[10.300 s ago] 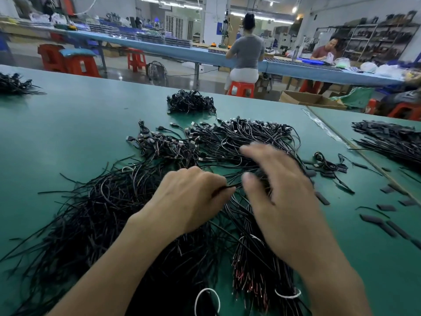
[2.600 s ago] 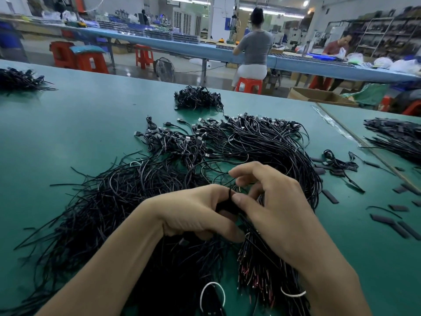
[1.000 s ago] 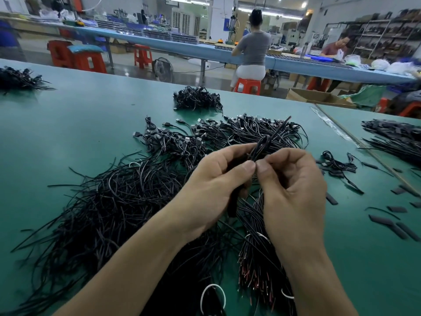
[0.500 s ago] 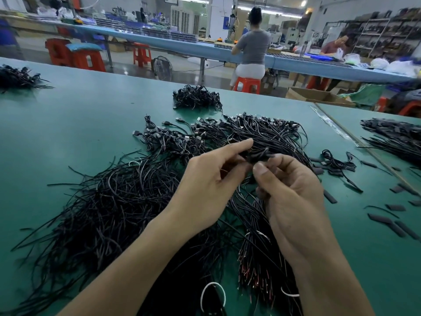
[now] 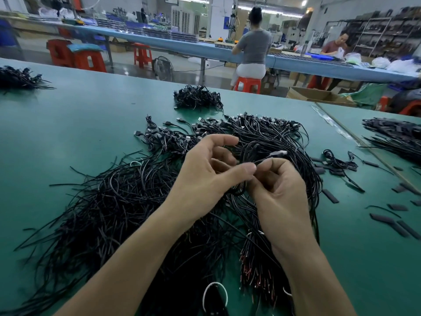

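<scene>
On the green table [image 5: 68, 124], above the cable pile [image 5: 118, 201], my left hand [image 5: 205, 176] and right hand [image 5: 281, 195] both pinch 1 black cable [image 5: 247, 151], fingers curled. I judge I'm coiling it; the next move calls for a tidy loop.

Both forearms are bare, coming in from the lower edge and converging mid-frame. Left hand [image 5: 205, 179]: thumb side up, thumb stretched out to the right, forefinger arched high and apart from the rest. Its other fingers bend in toward the thumb, nipping a thin black cable [image 5: 248, 151]. Right hand [image 5: 281, 192]: knuckles up, fingers curled in tight, thumb and forefinger pinching the same cable just beside the left thumb tip. Wrists roughly level, well apart.
</scene>
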Available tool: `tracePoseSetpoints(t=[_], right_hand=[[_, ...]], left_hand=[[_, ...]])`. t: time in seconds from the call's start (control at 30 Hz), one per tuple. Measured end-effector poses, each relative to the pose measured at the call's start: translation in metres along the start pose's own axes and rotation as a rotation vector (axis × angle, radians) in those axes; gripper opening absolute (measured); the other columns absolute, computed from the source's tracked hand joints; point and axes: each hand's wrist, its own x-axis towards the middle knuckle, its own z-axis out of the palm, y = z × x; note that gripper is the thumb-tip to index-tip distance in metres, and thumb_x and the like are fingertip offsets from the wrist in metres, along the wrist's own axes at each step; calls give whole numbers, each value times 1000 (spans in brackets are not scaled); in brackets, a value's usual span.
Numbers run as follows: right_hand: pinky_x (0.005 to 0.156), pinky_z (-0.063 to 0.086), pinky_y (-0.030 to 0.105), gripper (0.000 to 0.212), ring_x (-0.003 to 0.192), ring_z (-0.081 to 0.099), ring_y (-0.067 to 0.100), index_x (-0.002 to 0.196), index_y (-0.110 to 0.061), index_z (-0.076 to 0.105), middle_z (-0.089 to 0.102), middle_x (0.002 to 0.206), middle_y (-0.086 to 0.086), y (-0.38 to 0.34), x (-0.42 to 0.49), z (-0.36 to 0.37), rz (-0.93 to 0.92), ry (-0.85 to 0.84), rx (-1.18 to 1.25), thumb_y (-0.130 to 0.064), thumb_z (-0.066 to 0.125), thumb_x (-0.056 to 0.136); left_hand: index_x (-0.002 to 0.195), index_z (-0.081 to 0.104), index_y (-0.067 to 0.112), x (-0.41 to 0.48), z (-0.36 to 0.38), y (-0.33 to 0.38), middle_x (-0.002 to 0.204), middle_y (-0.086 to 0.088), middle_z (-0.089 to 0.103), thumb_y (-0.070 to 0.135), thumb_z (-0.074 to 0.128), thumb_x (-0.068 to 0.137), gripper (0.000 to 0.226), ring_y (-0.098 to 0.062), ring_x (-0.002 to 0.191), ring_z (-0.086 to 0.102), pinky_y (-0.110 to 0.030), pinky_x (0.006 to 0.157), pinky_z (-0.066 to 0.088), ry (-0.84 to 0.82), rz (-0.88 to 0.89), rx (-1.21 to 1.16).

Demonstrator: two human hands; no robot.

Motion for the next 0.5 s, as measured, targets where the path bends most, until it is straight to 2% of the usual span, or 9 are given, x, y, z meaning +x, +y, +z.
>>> tracePoseSetpoints(t=[0.07,0.13,0.2,0.33,0.43,0.5], right_hand=[[69,53,21,28,74,64,7,90,-24,54,68,81,-6,-1,0,-2,-89,24,-121,2,64,91],[75,53,19,35,81,66,7,88,-30,53,68,86,-7,-3,0,-3,-159,43,-208,3,64,90],[74,53,20,39,81,66,10,85,-36,53,67,86,-9,-4,0,-5,-211,69,-269,0,66,90],[74,53,21,36,80,65,9,82,-35,53,67,85,-12,-6,3,-10,-216,86,-262,-4,68,90],[72,51,15,26,77,64,3,84,-22,55,68,80,-11,-4,5,-12,-138,67,-117,1,66,90],[67,50,13,20,72,63,2,84,-16,58,67,75,-9,-4,6,-13,-91,61,-44,1,68,89]], left_hand=[[110,69,24,1,-4,0,78,9,64,27,83,76,37,-4,70,59,-16,67,50,-32,-46,47],[97,74,19,1,-6,2,75,8,69,27,78,83,17,-1,69,62,-14,64,49,-109,-107,42],[88,75,15,0,-5,2,69,8,67,31,72,89,17,-2,64,59,-16,62,46,-159,-135,104],[92,73,24,-2,-1,1,68,18,63,22,70,92,4,5,58,53,-8,60,41,-179,-32,150],[99,72,29,-2,1,-1,82,5,60,27,71,89,10,-6,62,49,-23,60,40,-152,60,187],[103,72,27,-2,0,-1,85,1,64,20,70,91,14,-17,64,52,-34,57,43,-170,140,208]])
